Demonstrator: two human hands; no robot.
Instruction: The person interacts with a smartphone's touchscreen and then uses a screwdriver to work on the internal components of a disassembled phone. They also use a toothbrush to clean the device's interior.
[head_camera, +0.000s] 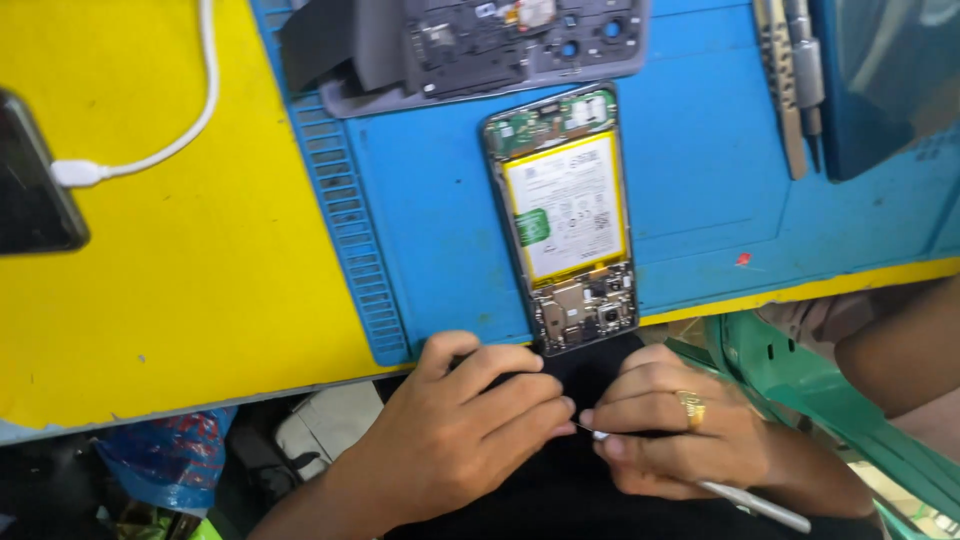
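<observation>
Whatever sits btwn the fingertips of the left hand (455, 430) and right hand (670, 430) is too small to tell; only the thin tip of the metal tweezers (750, 500) shows there, the shaft hidden under the right fingers, then reappearing behind the palm. Just beyond the left fingers, the opened phone (570, 215) has its near end overhanging the blue mat (690, 150); board parts too fine to read. Far from the fingers, top edge cuts off the grey back cover (480, 45) and hand tools (795, 70); left edge crops a dark phone (30, 180) w/ white cable (150, 155).
</observation>
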